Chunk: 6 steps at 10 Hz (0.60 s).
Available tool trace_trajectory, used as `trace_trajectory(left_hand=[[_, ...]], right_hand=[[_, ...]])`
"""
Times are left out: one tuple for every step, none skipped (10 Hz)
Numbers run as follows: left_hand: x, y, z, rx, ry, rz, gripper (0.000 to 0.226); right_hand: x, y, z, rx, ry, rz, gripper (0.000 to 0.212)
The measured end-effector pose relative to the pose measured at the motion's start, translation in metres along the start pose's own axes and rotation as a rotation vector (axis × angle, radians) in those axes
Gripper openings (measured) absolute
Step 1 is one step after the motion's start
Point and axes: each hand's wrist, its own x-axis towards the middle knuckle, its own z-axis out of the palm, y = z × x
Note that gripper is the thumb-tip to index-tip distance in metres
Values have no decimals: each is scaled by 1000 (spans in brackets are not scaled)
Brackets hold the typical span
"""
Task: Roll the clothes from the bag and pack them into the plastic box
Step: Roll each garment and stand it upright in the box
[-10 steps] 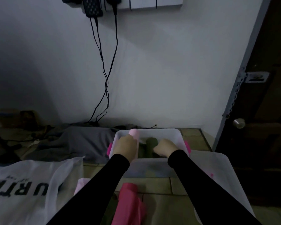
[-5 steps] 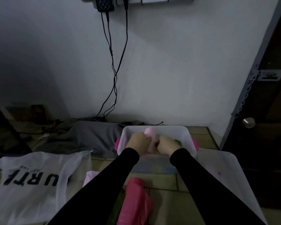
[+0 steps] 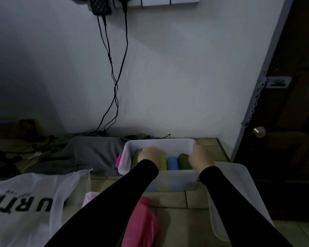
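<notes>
Left hand (image 3: 149, 155) grip: fingers curled down over the rolls at the left end of the plastic box (image 3: 171, 182); whether it actually clamps one, can't tell, fingers are hidden from this angle. Right hand (image 3: 200, 158) grip: at the box's right end, thumb up by the rim, fingers down along the inner wall; looks like it holds the wall, but can't confirm.

Box is white, translucent, sits on the tiled floor (image 3: 178, 218) close to the wall (image 3: 185, 77), pink latch (image 3: 118, 160) on its left end. Inside, rolled clothes side by side: olive roll (image 3: 137, 155) partly under the left hand, yellow-green roll (image 3: 164, 163), blue roll (image 3: 173, 163), dark green roll (image 3: 183, 160) touching the right hand.

Box lid (image 3: 239, 198) lies on the floor right of the box, under the right sleeve. White bag (image 3: 25, 207) with black lettering lies lower left. Pink garment (image 3: 141, 223) sits between the arms, pale pink piece (image 3: 90, 197) just left of it. Grey cloth (image 3: 86, 154) heaped left of the box. Cables (image 3: 114, 72) hang down the wall from a charger (image 3: 100, 5). Dark door (image 3: 292, 122) with a knob (image 3: 259, 131) at right.
</notes>
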Motion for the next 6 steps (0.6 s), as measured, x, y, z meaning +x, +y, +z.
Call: trace_trajectory(left_hand=[[2,-7,-1,-35,65,-26,47],[-1,-14,-6,-16,43,-20,44],[0,-22,-3,7,50,-48,44],[-3,-22,-2,69,13,-11,42],[-4,-20,0,22,27,-38,39],[-4,-20,1,15,27,-59,33]], right_hand=[[-3,7,0,62,-25,-28,50],[-8,9,-3,136,-41,-24,55],[-16,4,-2,217,-79,3,65],[-22,0,2,218,-53,36,71],[-23,1,5,171,22,33,71],[-26,3,9,210,106,19,56]])
